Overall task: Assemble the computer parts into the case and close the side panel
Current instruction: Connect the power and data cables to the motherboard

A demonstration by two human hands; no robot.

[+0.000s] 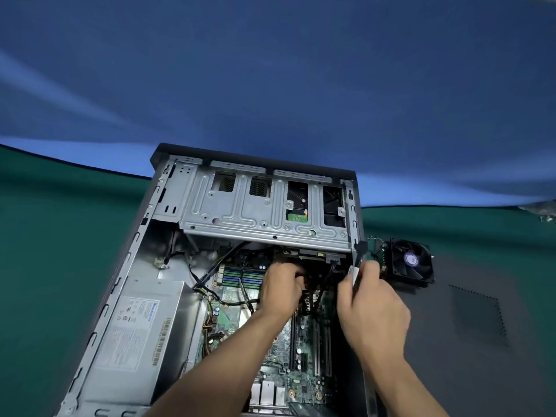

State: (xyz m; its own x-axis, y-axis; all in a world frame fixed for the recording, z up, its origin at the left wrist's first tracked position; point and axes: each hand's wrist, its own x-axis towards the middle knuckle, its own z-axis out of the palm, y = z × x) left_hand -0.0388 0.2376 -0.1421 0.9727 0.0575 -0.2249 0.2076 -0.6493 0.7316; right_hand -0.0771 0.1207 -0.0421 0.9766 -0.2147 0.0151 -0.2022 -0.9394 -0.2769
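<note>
An open computer case (144, 266) lies on its side on a green table (60, 251), long axis running away from the camera, drive cage (258, 206) at the far end and one power supply (138, 335) near left. One loose cooling fan (410, 261) sits just right of the case, beside the dark side panel (481, 311) lying flat on the table. Two bare hands reach in from below: the left hand (281, 288), fingers curled down among the black cables (319, 284) under the cage, what it holds hidden; the right hand (373, 305), raised at the case's right wall, pinches a small white-tagged cable end (353, 273)
</note>
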